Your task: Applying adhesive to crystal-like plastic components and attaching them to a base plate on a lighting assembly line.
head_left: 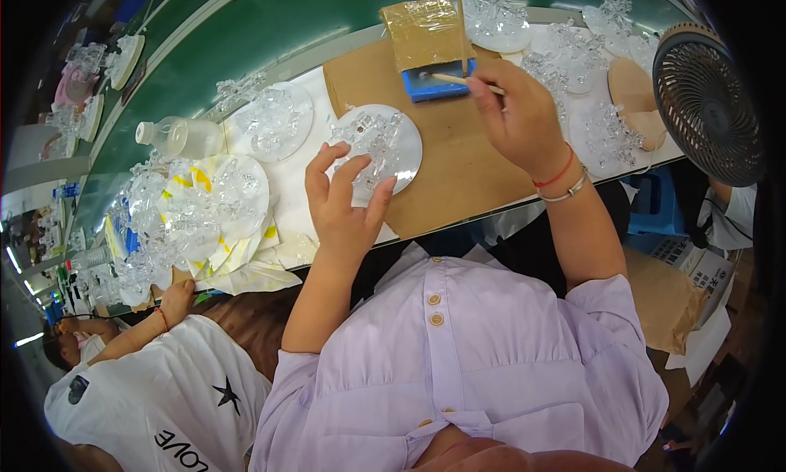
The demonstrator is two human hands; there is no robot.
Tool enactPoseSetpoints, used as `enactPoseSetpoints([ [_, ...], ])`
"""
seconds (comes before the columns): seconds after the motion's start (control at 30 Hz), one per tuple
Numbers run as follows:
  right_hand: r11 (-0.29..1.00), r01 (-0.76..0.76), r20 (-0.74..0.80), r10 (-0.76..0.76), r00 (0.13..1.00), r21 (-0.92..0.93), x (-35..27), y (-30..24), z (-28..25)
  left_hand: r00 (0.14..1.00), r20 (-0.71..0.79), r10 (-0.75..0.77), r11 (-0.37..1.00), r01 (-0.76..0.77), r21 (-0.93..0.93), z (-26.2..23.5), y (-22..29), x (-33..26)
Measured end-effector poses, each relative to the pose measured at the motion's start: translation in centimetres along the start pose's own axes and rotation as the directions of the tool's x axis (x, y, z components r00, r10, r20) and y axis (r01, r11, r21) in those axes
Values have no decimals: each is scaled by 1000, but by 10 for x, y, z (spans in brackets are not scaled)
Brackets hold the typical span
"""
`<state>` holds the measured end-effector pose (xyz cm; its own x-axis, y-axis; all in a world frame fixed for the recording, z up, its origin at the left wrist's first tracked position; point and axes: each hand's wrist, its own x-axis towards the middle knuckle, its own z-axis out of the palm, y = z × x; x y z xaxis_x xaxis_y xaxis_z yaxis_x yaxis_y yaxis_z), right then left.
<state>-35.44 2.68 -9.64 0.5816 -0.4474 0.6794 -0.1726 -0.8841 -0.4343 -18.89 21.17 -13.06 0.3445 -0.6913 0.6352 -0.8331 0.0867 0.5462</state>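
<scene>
My left hand (342, 202) rests on the near edge of a round white disc (399, 136) that carries clear crystal-like pieces, fingers spread along its rim. My right hand (516, 116) pinches a thin wooden stick (465, 81) whose tip reaches into a small blue tray (434, 85). The disc lies on a brown cardboard sheet (458, 169) on the workbench. A tape-wrapped brown block (422, 30) sits just behind the blue tray.
More discs with clear ornaments (274, 120) lie left and along the back right (573, 54). A plastic bottle (180, 136) lies at left. A black fan (708, 103) stands right. A person in a white shirt (155, 390) sits at my left.
</scene>
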Motion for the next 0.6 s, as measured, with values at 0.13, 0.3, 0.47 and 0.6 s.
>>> enactPoseSetpoints([
  [0.13, 999, 33, -60, -32, 998, 24, -14, -7, -18, 994, 110, -5, 1000, 2, 27, -28, -11, 2],
  [0.3, 959, -84, -134, 124, 983, 270, -46, -30, -35, 951, 240, -195, 971, 222, -93, -33, -19, 4],
  [0.47, 965, -28, -20, 35, 999, 261, -57, -46, -22, 943, 238, -231, 956, 265, -124, -31, -15, 6],
  [0.6, 967, -2, 42, -9, 999, 253, -55, -43, -1, 939, 232, -255, 946, 292, -140, -31, -10, 4],
])
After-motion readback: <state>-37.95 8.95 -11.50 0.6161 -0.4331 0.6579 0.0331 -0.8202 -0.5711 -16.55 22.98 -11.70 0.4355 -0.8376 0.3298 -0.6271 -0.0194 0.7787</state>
